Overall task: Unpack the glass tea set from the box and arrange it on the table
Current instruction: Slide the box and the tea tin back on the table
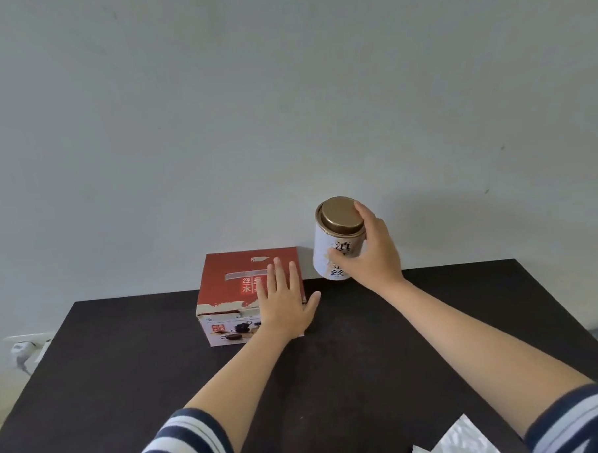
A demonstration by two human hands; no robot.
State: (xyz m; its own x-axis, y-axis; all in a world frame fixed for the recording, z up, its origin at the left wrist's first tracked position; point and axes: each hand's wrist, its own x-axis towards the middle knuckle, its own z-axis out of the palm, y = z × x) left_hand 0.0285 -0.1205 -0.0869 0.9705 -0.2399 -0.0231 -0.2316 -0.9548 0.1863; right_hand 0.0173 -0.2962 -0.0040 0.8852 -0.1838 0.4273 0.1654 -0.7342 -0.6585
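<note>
A red and white cardboard box [225,291] with pictures of a tea set on its front stands closed at the back of the dark table [126,388]. My left hand [283,302] lies flat on the box's top right part, fingers spread. My right hand [370,254] grips a white tea tin [329,249] with a gold lid by its side. The tin is tilted and sits just right of the box near the wall; I cannot tell whether its base touches the table. No glass pieces are in view.
A pale wall [285,107] rises right behind the table. A white plug and socket [22,348] sit low at the left, beyond the table's edge. Shiny white wrapping [461,442] lies at the table's near edge on the right.
</note>
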